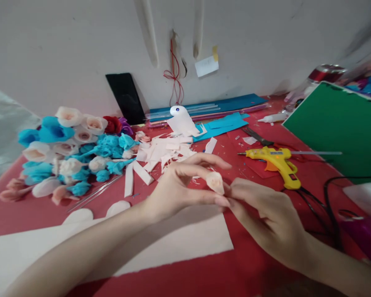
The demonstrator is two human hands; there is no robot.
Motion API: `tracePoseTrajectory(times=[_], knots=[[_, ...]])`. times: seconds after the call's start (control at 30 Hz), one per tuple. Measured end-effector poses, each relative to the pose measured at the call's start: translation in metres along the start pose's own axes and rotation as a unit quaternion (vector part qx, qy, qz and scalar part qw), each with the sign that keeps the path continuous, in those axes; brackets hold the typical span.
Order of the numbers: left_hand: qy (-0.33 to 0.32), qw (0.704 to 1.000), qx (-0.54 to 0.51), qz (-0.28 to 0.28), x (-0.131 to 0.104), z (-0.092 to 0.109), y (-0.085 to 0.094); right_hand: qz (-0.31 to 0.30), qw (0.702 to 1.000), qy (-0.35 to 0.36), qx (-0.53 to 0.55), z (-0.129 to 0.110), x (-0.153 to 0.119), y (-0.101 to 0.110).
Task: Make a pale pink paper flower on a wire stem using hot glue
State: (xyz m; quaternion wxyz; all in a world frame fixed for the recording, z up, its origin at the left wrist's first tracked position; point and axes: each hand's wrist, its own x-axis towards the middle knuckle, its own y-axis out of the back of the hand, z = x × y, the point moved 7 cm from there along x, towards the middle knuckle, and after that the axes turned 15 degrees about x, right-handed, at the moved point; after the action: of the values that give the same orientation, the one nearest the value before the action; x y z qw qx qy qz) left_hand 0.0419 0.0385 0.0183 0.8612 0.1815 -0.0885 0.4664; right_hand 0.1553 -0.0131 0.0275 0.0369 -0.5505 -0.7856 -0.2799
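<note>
In front of me, a small cream crepe-paper flower bud (pixel 215 182) is held up between both hands. My left hand (pixel 182 183) grips it between curled fingers above and the thumb below. My right hand (pixel 267 216) pinches at the bud's right side, its thumb and index finger pressed close to my left fingertips. What part the right fingertips hold is mostly hidden. Beneath my left forearm lies a wide cream paper sheet (pixel 185 243). Just beyond the hands are cut cream paper strips (pixel 167 148).
Finished blue, white and pink paper flowers (pixel 71 152) crowd the left. A yellow hot glue gun (pixel 276 159) lies at right, its black cord (pixel 327 206) trailing near my right arm. Scissors (pixel 258 135), a green board (pixel 336 132) and a leaning black phone (pixel 125 97) stand farther back.
</note>
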Motion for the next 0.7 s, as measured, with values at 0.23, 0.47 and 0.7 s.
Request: tracePoseTrajectory(times=[0.23, 0.47, 0.7], knots=[[-0.014, 0.998, -0.044, -0.048, 0.001, 0.001, -0.005, -0.003, 0.994, -0.075, 0.078, 0.005, 0.002, -0.001], [-0.015, 0.999, -0.023, -0.03, 0.001, -0.001, -0.004, -0.013, 0.99, -0.099, 0.103, 0.005, 0.003, -0.002], [-0.056, 0.985, 0.16, -0.04, 0.009, 0.012, 0.012, 0.023, 0.984, -0.118, 0.128, 0.017, 0.008, 0.001]])
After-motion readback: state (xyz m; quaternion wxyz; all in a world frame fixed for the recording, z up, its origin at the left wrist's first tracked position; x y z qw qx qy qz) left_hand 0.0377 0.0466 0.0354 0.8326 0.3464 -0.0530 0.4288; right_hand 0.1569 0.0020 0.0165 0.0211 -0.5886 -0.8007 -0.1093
